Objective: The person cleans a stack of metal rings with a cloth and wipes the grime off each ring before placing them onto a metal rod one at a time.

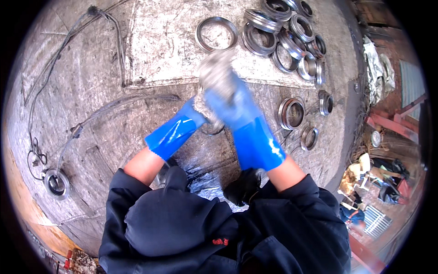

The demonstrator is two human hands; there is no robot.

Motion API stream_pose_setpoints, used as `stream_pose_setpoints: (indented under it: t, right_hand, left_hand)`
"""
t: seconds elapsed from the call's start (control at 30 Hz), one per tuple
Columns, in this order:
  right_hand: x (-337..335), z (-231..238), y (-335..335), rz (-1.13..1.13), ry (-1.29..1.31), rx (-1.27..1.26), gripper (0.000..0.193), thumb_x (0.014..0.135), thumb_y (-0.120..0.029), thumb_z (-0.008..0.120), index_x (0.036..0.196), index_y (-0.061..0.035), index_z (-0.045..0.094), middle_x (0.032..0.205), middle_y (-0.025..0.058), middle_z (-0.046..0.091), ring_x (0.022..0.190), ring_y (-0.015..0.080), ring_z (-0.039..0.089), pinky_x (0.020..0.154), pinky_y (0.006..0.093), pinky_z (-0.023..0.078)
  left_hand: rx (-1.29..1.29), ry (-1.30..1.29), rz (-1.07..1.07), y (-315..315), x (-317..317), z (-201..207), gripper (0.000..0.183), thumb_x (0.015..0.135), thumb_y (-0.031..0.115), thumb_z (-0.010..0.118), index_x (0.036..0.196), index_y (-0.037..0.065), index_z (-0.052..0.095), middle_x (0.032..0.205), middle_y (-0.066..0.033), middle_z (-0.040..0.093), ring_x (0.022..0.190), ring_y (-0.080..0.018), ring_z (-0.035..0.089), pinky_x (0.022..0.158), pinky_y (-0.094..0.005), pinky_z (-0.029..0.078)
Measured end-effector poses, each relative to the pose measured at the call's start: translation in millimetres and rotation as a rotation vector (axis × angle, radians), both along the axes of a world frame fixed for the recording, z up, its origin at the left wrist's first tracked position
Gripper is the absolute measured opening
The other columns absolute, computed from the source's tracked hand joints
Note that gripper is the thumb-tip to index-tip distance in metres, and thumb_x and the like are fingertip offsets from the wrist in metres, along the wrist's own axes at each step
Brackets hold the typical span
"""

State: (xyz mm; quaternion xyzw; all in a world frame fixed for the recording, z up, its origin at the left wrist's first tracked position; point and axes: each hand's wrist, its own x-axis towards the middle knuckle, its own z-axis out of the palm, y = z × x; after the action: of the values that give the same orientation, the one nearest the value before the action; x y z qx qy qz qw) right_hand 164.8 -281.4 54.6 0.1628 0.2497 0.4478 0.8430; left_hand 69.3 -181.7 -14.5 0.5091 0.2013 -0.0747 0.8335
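Both my hands wear long blue rubber gloves and meet near the middle of the view. My right hand (224,102) is closed on a dirty grey rag (216,73), blurred by motion. Under it is a metal ring (213,133), mostly covered, with its near rim showing. My left hand (195,112) is closed at the left side of this ring; its fingertips are partly hidden. Just beyond the rag, a larger thin metal ring (197,34) lies flat on a pale sheet (159,55).
Several shiny metal rings (260,40) are heaped at the far right. A thick ring (291,114) and a smaller ring (310,138) stand nearer on the right. A steel cable (118,99) curves across the left, near another ring (56,184). Red beams (394,128) stand beyond the right edge.
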Motion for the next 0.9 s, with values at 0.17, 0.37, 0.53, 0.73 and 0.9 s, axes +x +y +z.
stream_pose_setpoints:
  t: [0.17, 0.37, 0.53, 0.73, 0.9]
  right_hand:
    - [-24, -30, 0, 0.039, 2.613, 1.968, 0.065, 0.079, -0.041, 0.076, 0.132, -0.0063, 0.062, 0.122, 0.0207, 0.064, 0.12, 0.0398, 0.059, 0.103, 0.0498, 0.048]
    - [41, -12, 47, -1.077, 2.494, 2.254, 0.055, 0.089, -0.046, 0.067, 0.117, 0.0011, 0.065, 0.112, 0.0238, 0.069, 0.1, 0.0402, 0.067, 0.089, 0.0447, 0.053]
    - [79, -37, 4, -1.048, 2.462, 1.8, 0.051, 0.093, -0.04, 0.064, 0.125, 0.0003, 0.065, 0.116, 0.0265, 0.068, 0.111, 0.0373, 0.066, 0.095, 0.0417, 0.052]
    - [1, 3, 29, -0.811, 2.475, 1.849, 0.056, 0.086, -0.037, 0.076, 0.12, 0.006, 0.063, 0.108, 0.0247, 0.07, 0.095, 0.0349, 0.072, 0.077, 0.0475, 0.057]
    - [-18, -12, -4, -0.097, 2.725, 1.91, 0.052, 0.084, -0.027, 0.078, 0.127, -0.0021, 0.064, 0.112, 0.018, 0.072, 0.102, 0.0341, 0.071, 0.093, 0.043, 0.056]
  left_hand:
    - [-0.603, 0.452, 0.311, -1, 0, -23, 0.053, 0.107, 0.037, 0.027, 0.124, -0.001, 0.059, 0.107, -0.0184, 0.067, 0.087, -0.0349, 0.067, 0.07, -0.0494, 0.058]
    - [-0.978, 0.358, 0.07, 8, -17, -80, 0.027, 0.092, 0.015, 0.066, 0.116, 0.004, 0.063, 0.106, -0.0109, 0.071, 0.094, -0.0219, 0.068, 0.087, -0.0394, 0.058]
    - [0.086, 0.117, -0.314, -6, -28, -38, 0.041, 0.074, 0.006, 0.087, 0.108, 0.007, 0.065, 0.093, -0.001, 0.07, 0.082, -0.0095, 0.065, 0.072, -0.0284, 0.055]
    - [-1.18, 0.714, 0.289, -10, -28, -64, 0.027, 0.097, 0.019, 0.066, 0.116, 0.001, 0.062, 0.1, -0.0063, 0.071, 0.08, -0.018, 0.069, 0.073, -0.0319, 0.057]
    - [-0.723, 0.16, -0.049, -10, -52, -83, 0.034, 0.093, 0.018, 0.07, 0.122, 0.003, 0.061, 0.105, -0.0084, 0.07, 0.09, -0.0207, 0.07, 0.076, -0.0331, 0.057]
